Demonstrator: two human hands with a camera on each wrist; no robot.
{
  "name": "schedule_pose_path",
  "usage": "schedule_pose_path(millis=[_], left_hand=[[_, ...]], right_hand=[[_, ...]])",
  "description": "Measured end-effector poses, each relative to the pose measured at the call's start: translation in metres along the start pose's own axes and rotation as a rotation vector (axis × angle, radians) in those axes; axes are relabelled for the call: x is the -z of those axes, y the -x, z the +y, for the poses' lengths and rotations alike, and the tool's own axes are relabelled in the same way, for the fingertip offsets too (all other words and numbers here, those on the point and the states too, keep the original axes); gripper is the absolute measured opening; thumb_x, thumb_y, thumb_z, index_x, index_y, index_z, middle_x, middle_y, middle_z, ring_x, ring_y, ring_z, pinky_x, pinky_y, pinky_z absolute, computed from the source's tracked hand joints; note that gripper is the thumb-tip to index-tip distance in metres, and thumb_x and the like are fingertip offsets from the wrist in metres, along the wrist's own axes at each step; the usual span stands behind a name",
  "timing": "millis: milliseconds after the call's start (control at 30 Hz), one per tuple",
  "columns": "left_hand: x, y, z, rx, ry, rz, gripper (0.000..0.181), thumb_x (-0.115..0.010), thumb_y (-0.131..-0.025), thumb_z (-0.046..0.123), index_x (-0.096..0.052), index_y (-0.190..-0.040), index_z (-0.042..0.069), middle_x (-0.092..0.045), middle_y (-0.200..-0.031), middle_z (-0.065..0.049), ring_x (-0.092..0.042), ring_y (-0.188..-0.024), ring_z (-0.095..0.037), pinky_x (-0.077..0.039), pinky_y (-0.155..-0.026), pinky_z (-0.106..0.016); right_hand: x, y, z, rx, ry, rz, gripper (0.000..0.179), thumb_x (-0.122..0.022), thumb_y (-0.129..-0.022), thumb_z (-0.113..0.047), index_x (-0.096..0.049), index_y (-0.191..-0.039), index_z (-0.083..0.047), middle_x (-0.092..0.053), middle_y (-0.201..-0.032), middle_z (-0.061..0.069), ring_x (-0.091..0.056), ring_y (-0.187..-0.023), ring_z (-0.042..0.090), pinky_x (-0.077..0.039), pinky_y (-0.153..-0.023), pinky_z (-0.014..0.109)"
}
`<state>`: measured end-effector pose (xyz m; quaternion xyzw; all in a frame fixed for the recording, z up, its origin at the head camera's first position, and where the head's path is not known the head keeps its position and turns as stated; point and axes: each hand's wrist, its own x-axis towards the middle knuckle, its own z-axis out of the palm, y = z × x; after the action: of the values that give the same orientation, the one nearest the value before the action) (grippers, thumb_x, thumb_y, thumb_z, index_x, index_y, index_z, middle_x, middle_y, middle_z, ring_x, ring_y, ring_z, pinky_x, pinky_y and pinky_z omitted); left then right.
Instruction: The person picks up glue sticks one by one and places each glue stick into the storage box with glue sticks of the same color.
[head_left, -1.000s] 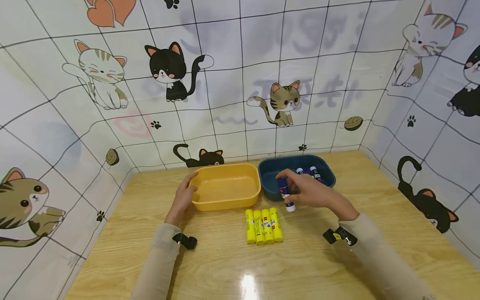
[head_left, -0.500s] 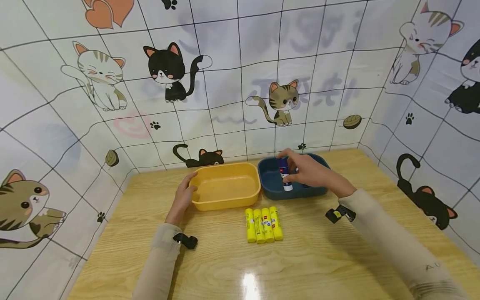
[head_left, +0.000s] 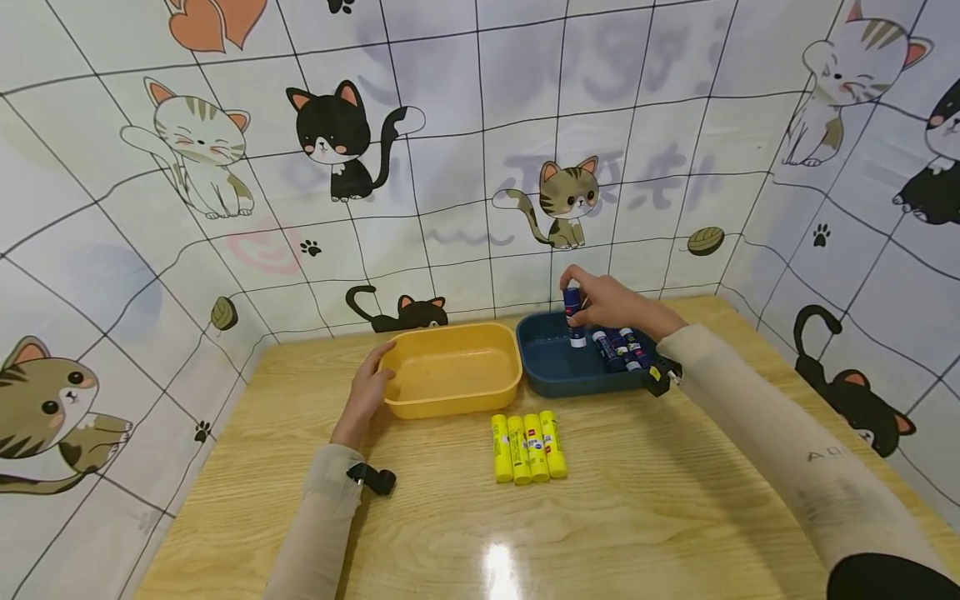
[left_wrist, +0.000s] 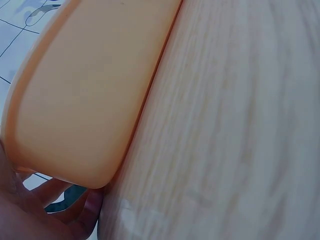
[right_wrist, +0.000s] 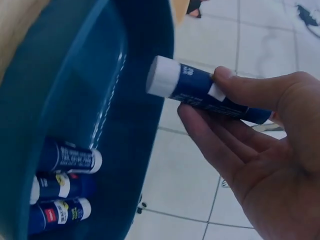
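Observation:
My right hand (head_left: 611, 302) pinches a dark blue glue stick (head_left: 573, 317) with a white end between thumb and fingers. The glue stick stands nearly upright over the left part of the dark blue bin (head_left: 555, 385), white end down. In the right wrist view its white end (right_wrist: 163, 76) is apart from the bin floor. Three more blue glue sticks (head_left: 607, 350) lie side by side at the bin's right. My left hand (head_left: 363, 394) grips the left end of the yellow bin (head_left: 450, 407), thumb at the rim; the left wrist view shows fingers (left_wrist: 92, 205) against its end.
Several yellow glue sticks (head_left: 528, 448) lie in a row on the wooden table (head_left: 435, 517), in front of where the two bins meet. A cat-patterned wall covering (head_left: 457, 167) rises behind the bins and at both sides.
My right hand has carried the blue glue stick from the bin's front edge, back and up over the bin. The left hand and yellow bin have stayed put.

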<state>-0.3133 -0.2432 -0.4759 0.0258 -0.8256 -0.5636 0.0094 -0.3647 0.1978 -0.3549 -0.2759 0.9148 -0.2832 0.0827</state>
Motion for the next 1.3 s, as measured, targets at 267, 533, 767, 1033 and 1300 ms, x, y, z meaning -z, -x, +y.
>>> schedule_pose_path(millis=[267,533,767,1033,1300], left_hand=[[0.001,-0.002,-0.005,-0.005,0.006,0.002,0.059,-0.043,-0.101,0.004,-0.042,-0.159,0.019,-0.028,-0.171,-0.01,-0.022,-0.16,-0.029,-0.021,-0.129,-0.05],[0.001,0.0,-0.001,0.009,-0.008,0.009,0.059,-0.044,-0.101,0.006,-0.042,-0.158,0.02,-0.028,-0.171,-0.009,-0.023,-0.16,-0.029,-0.022,-0.129,-0.05],[0.0,0.0,0.0,0.007,-0.007,0.007,0.059,-0.044,-0.101,0.006,-0.042,-0.159,0.019,-0.027,-0.171,-0.009,-0.021,-0.16,-0.029,-0.021,-0.129,-0.049],[-0.001,-0.001,0.0,0.008,-0.01,0.005,0.06,-0.043,-0.101,0.007,-0.041,-0.159,0.021,-0.026,-0.172,-0.008,-0.019,-0.161,-0.028,-0.019,-0.13,-0.049],[0.0,0.001,-0.001,0.012,-0.012,-0.001,0.061,-0.042,-0.101,0.007,-0.04,-0.16,0.021,-0.024,-0.172,-0.008,-0.017,-0.161,-0.029,-0.018,-0.13,-0.049]], right_hand=[[0.003,-0.017,0.023,-0.079,0.009,-0.125,0.045,-0.069,-0.096,-0.003,-0.038,-0.128,-0.009,-0.073,-0.093,0.018,-0.073,-0.082,0.04,-0.06,-0.079,0.052],[0.001,-0.023,0.041,-0.224,-0.04,-0.285,0.041,-0.064,-0.098,-0.001,-0.038,-0.129,-0.006,-0.07,-0.108,0.021,-0.074,-0.089,0.034,-0.062,-0.084,0.049],[-0.002,-0.025,0.049,-0.287,-0.072,-0.32,0.045,-0.064,-0.098,0.001,-0.038,-0.134,0.002,-0.069,-0.113,0.024,-0.074,-0.091,0.031,-0.062,-0.084,0.046],[-0.004,-0.025,0.046,-0.316,0.027,-0.308,0.049,-0.066,-0.099,-0.007,-0.043,-0.141,0.0,-0.072,-0.103,0.013,-0.067,-0.081,0.025,-0.06,-0.079,0.043],[-0.009,-0.027,0.052,-0.317,0.123,-0.307,0.053,-0.072,-0.096,-0.013,-0.047,-0.14,0.006,-0.07,-0.103,0.019,-0.072,-0.088,0.027,-0.062,-0.08,0.043]])
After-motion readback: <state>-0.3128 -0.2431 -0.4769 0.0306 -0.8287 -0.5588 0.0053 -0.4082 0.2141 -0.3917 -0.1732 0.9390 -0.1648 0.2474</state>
